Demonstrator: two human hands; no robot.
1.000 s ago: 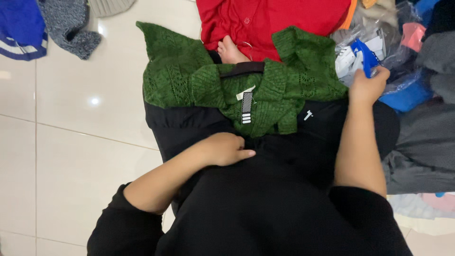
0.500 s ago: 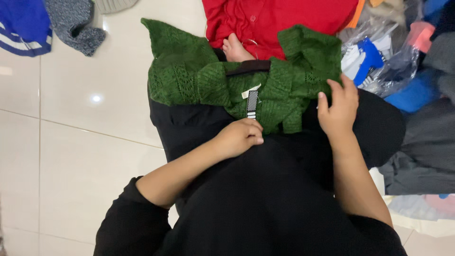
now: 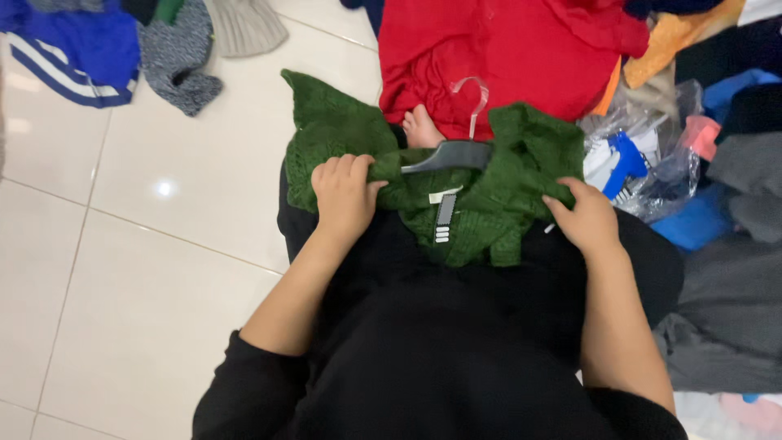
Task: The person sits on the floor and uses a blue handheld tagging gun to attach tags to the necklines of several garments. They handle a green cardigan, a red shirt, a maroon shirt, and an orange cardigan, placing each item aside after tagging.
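Floor [image 3: 122,269]: pale glossy tiles, clothes strewn along the top and right.
Red garment [image 3: 489,49]: spread beyond the sweater, touching its far edge.
Sweater [image 3: 481,195]: green knit, on the person's black-clad lap, bunched on a hanger.
Hanger [image 3: 448,153]: dark bar across the collar, clear hook lying on the red garment.
Left hand [image 3: 344,191]: fingers curled, gripping the sweater's left shoulder.
Right hand [image 3: 585,218]: fingers bent, clutching the sweater's right edge.
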